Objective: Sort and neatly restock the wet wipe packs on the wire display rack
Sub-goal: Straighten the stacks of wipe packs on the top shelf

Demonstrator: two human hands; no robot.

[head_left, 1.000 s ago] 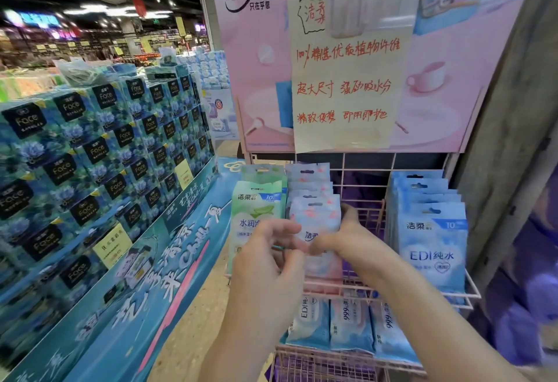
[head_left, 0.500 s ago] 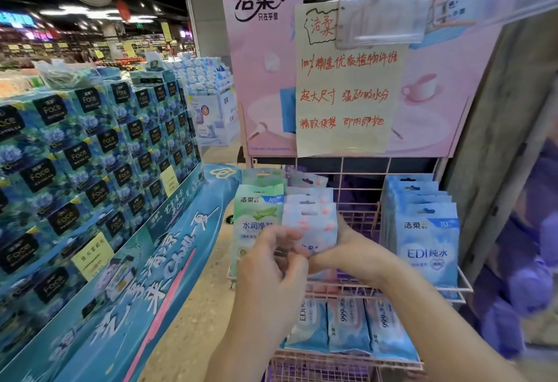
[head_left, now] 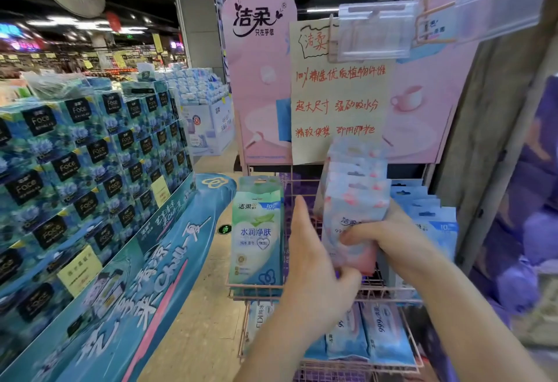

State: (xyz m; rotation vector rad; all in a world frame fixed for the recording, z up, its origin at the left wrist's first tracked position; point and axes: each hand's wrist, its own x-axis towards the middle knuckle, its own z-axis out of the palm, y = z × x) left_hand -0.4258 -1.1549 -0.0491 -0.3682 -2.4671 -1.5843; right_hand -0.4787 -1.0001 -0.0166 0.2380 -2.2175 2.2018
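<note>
Pink packs point(head_left: 356, 200), stacked upright, over rack point(head_left: 256, 287) upper tier; green packs point(head_left: 259, 236) at 9 o'clock, blue packs point(head_left: 436, 221) at 3 o'clock. Right hand point(head_left: 392, 238) grips stack, thumb across front. Left hand point(head_left: 314, 258), fingers straight, steadies lower edge. Step, as judged: squaring pink row. Next: lower stack evenly into middle gap, faces forward.

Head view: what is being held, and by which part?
Stack of pink wet wipe packs: right hand grips its lower part; left hand rests against its left side.
</note>
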